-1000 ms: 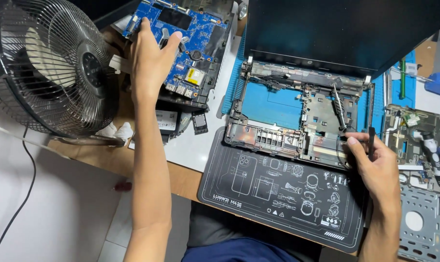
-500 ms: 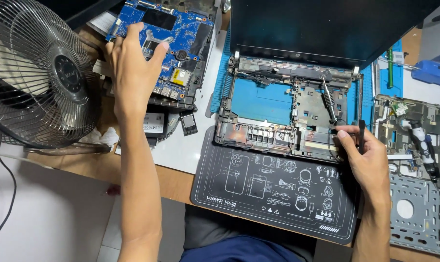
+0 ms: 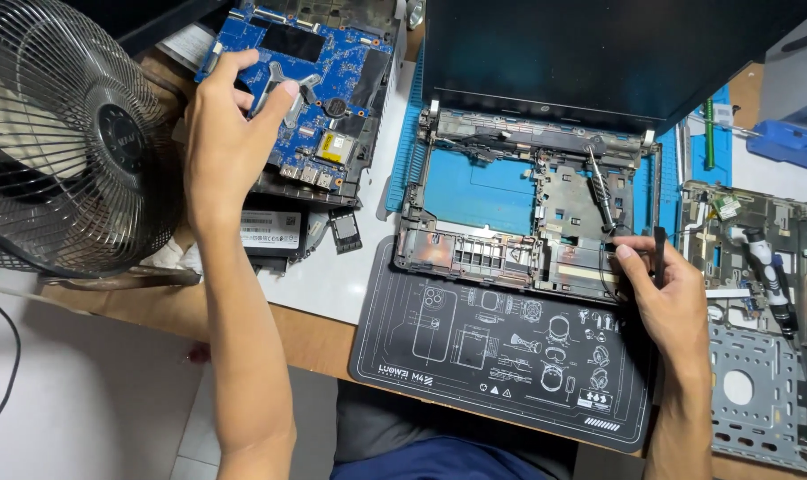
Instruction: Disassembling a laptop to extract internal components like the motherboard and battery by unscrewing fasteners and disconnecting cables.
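Steel-wire fan (image 3: 61,142): stands at 9 o'clock of the bench, its cage just beside the left forearm. Risk: a sleeve-free arm swinging back could knock the cage, or the cable (image 3: 3,356) hanging at 7 o'clock could snag.
Left hand (image 3: 230,133): at 11 o'clock, fingers curled over the near-left edge of the blue motherboard (image 3: 323,80), thumb stretched onto its metal heat-sink arm. Risk: bare-skin contact with components; a grip on one edge alone may flex the board or let it slide off the stack beneath.
Stack under board: black drive (image 3: 270,229) and loose small parts sit at 10 o'clock, partly under the board. Risk: shifting the board could push them toward the table edge.
Laptop chassis (image 3: 528,222): stripped base at 12 o'clock, lid raised behind it, resting on a blue mat (image 3: 479,191) and overlapping the black printed work mat (image 3: 501,356). Risk: thin cables along the right hinge side may catch.
Right hand (image 3: 670,298): at 3 o'clock, fingers pressed together against the chassis' near-right corner, a slim black tool (image 3: 659,253) held upright between them. Risk: the tip could slip and scratch or cut the cable beside it.
Right-side parts: grey panel (image 3: 754,391) and screwdriver (image 3: 768,267) at 4 o'clock, close to the wrist; a nudge could scatter them.
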